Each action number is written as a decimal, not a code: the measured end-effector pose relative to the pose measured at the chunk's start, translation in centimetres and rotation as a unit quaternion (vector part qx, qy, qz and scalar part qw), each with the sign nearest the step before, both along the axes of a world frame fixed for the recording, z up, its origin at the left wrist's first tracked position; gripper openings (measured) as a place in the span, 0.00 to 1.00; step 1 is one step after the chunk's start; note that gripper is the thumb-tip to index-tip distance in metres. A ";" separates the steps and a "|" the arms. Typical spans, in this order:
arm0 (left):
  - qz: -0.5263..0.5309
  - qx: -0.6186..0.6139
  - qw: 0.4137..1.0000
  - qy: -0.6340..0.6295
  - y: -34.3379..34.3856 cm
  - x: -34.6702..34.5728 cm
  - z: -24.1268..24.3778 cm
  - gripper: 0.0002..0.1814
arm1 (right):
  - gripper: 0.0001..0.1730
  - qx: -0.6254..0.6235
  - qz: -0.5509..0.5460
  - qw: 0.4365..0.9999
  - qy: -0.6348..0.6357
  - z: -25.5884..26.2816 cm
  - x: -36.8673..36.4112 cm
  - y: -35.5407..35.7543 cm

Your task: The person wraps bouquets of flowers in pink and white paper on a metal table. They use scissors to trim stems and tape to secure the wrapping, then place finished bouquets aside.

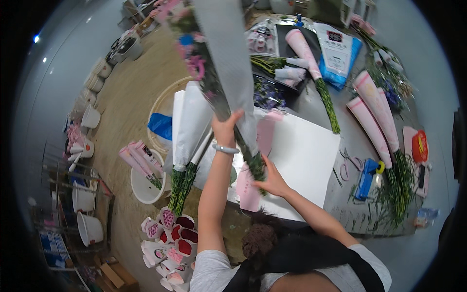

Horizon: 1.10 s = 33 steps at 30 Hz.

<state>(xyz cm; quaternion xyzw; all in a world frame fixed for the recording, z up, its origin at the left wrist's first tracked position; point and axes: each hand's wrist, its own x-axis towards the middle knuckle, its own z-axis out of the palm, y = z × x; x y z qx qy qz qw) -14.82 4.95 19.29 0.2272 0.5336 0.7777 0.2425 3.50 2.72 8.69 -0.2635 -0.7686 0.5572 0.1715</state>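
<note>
My left hand point(225, 129), with a pale bangle on the wrist, grips a long clear-sleeved flower bunch point(215, 93) held at a slant over the table edge. Motion blurs its top, where pink and blue show. Beside it runs a tall translucent white sleeve point(230, 51). Around the leafy stem ends point(256, 166), my right hand point(273, 179) has its thumb and fingers spread; whether it grips them is unclear. Beneath lie a white sheet point(303, 157) and pink paper pieces point(249, 189). Left of my left hand stand white-wrapped bunches point(191, 120) with green stems.
Pink-wrapped bunches point(375, 113), scissors point(350, 164), a blue tape dispenser point(366, 179) and a blue-and-white packet point(335, 51) lie on the grey table point(328, 98). A white bucket point(136, 186) and wrapped flowers point(171, 244) stand on the left. White buckets point(91, 116) line the floor.
</note>
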 end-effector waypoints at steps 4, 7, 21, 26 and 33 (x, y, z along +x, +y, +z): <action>-0.003 0.030 0.997 -0.070 2.5 4.1 0.8 0.20 | 0.42 0.045 -0.240 0.970 0.006 0.6 2.7 2.3; -0.122 0.012 0.973 -0.198 0.3 6.1 -1.5 0.19 | 0.34 0.049 -0.192 0.973 -0.117 0.5 10.0 3.9; -0.050 -0.347 0.936 -0.015 -3.4 16.5 -24.4 0.25 | 0.30 0.372 -0.376 0.759 -0.380 -12.5 26.0 13.8; -0.061 -0.351 0.933 -0.042 -4.9 16.3 -24.9 0.26 | 0.24 0.148 -0.313 0.857 -0.381 -12.3 25.1 16.0; -0.331 -0.444 0.828 0.085 -8.1 20.8 -25.7 0.23 | 0.34 -0.102 -0.108 0.938 -0.313 -8.2 25.5 6.8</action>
